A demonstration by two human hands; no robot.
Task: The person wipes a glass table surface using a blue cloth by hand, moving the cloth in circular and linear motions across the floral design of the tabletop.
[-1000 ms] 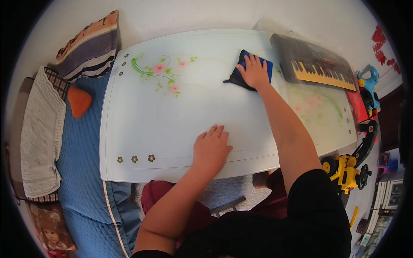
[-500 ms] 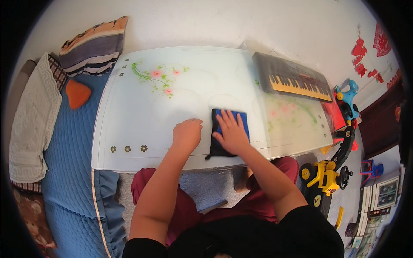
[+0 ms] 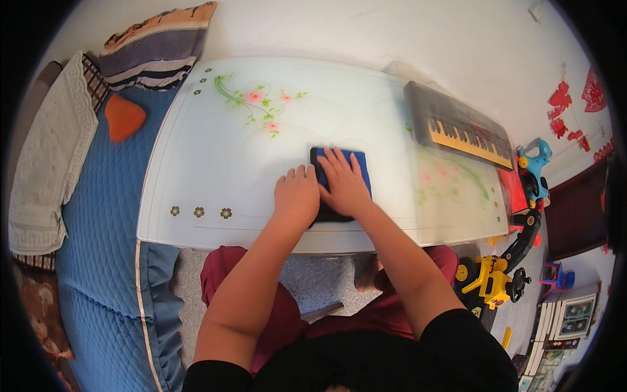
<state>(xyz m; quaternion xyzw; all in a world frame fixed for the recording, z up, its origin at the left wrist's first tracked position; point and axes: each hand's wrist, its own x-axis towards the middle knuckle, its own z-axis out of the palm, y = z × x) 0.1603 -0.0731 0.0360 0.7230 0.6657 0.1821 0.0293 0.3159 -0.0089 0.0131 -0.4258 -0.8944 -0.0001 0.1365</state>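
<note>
A folded blue and black cloth piece (image 3: pixel 364 171) lies flat near the front middle of the white glass table (image 3: pixel 196 170). My right hand (image 3: pixel 345 185) rests palm down on it, fingers stretched out and spread. Beside it, my left hand (image 3: pixel 298 194) lies palm down at the cloth's left edge, fingers loosely extended and close together. The two hands meet at the thumb side. My left hand hides part of the cloth's black left edge, and what lies under both palms cannot be seen.
An electronic keyboard (image 3: pixel 460 124) under a clear cover stands at the table's back right. A bed with a blue quilted cover (image 3: pixel 98 261) adjoins the left side, with an orange cushion (image 3: pixel 124 118) on it. A yellow toy vehicle (image 3: pixel 493 281) stands right on the floor.
My left hand has gone from a loose fist apart from the cloth to lying at its left edge with fingers extended. My right hand and the cloth have shifted slightly left. The view has tilted.
</note>
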